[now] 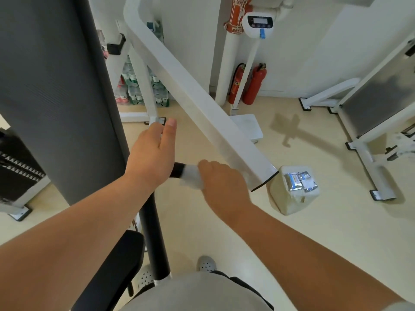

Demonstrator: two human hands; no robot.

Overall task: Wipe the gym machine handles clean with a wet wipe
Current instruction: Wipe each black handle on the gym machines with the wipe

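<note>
The right hand (222, 182) was curled over a white wet wipe (192, 176), its fingers closed round the wipe and pressing it onto the short black handle (177, 170) that stuck out sideways under the white beam (202, 104) of the machine. Only the bare black end of the handle showed, between the wipe and the left hand (152, 153). That hand was just beside the bare end, back to the camera, its fingers (168, 133) straight and close together, pointing away and holding nothing that could be seen. Whether its palm touched the handle could not be told. Left of both hands stood a tall grey pad (56, 86), with a black post (155, 232) lower down. On the floor (224, 232) to the right, near the beam's capped end, sat a white tub (289, 203) with foil packets (299, 180) on top. Two red fire extinguishers (253, 84) stood by the far wall
</note>
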